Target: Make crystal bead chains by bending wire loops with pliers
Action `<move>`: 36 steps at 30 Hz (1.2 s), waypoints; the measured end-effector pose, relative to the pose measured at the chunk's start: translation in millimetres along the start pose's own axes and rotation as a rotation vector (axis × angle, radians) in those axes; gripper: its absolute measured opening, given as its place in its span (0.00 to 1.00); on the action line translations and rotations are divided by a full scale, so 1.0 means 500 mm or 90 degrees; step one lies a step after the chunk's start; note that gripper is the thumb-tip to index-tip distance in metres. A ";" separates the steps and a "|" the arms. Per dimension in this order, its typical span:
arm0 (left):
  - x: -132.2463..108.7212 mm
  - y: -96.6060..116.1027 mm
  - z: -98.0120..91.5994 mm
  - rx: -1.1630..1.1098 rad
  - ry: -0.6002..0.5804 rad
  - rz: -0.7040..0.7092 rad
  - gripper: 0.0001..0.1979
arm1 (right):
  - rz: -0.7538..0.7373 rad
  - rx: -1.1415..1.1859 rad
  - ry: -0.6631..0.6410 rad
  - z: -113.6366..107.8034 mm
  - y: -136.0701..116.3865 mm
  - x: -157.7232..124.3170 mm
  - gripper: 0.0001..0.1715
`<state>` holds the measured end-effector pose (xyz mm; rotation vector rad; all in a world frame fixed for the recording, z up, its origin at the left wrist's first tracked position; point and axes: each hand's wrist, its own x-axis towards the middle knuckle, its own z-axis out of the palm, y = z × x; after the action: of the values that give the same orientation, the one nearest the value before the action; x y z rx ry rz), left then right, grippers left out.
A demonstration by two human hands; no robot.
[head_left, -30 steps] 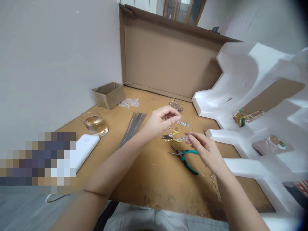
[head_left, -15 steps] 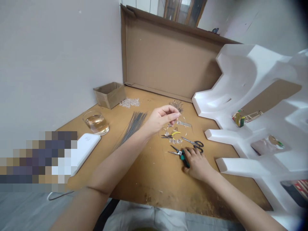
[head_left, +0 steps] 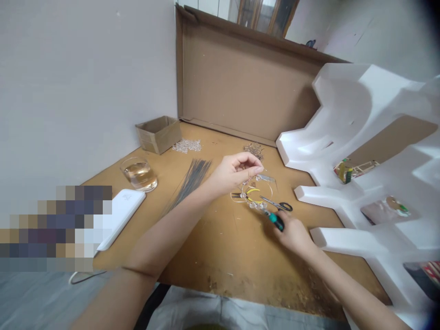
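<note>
My left hand [head_left: 237,173] pinches a thin wire ring strung with clear beads [head_left: 257,205] between thumb and fingertips, holding it above the table. Wrapped in my right hand [head_left: 294,233] are pliers [head_left: 276,221] with green and black handles. They are raised off the table and their jaws, blurred, point towards the ring's lower beads. Behind the ring lie yellow-handled pliers [head_left: 254,189], partly covered by it. Scissors with black handles [head_left: 285,206] rest just beyond my right hand.
A bundle of dark wires [head_left: 192,178] lies left of centre. Further back are a heap of clear beads [head_left: 187,145], a pile of small metal bits [head_left: 253,149] and a cardboard box [head_left: 156,137]. A glass of liquid [head_left: 140,175] and a white device [head_left: 125,213] stand left; white foam [head_left: 337,238] borders the right.
My right hand has lifted the green-handled pliers off the table and brought them up near the ring. My left hand and the ring have shifted slightly right.
</note>
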<state>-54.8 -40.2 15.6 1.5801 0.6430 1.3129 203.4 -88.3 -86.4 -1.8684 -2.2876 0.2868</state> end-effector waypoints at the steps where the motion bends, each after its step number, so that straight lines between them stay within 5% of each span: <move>1: 0.000 0.001 -0.001 0.018 -0.011 -0.004 0.07 | 0.040 0.101 0.031 -0.019 -0.004 -0.001 0.14; 5: -0.003 0.000 0.003 0.105 -0.106 -0.052 0.05 | 0.032 0.488 0.111 -0.124 -0.067 -0.001 0.11; 10: -0.007 -0.012 0.022 0.149 -0.197 -0.060 0.05 | -0.024 0.590 0.125 -0.193 -0.176 0.005 0.15; 20: -0.006 -0.024 0.030 0.137 -0.130 -0.048 0.06 | -0.025 0.632 0.222 -0.145 -0.195 0.040 0.15; 27: 0.001 -0.030 0.022 0.097 -0.040 -0.081 0.11 | -0.061 0.810 0.179 -0.117 -0.195 0.087 0.16; 31: 0.009 -0.043 0.023 0.051 0.045 -0.096 0.16 | -0.055 0.933 0.304 -0.118 -0.190 0.113 0.17; 36: 0.010 -0.053 0.040 0.020 0.026 -0.172 0.15 | -0.041 0.966 0.403 -0.121 -0.180 0.127 0.16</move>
<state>-29.8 -31.7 -5.1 1.4364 0.8734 1.1404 120.8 -41.4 -4.0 -0.8301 -1.0036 0.9010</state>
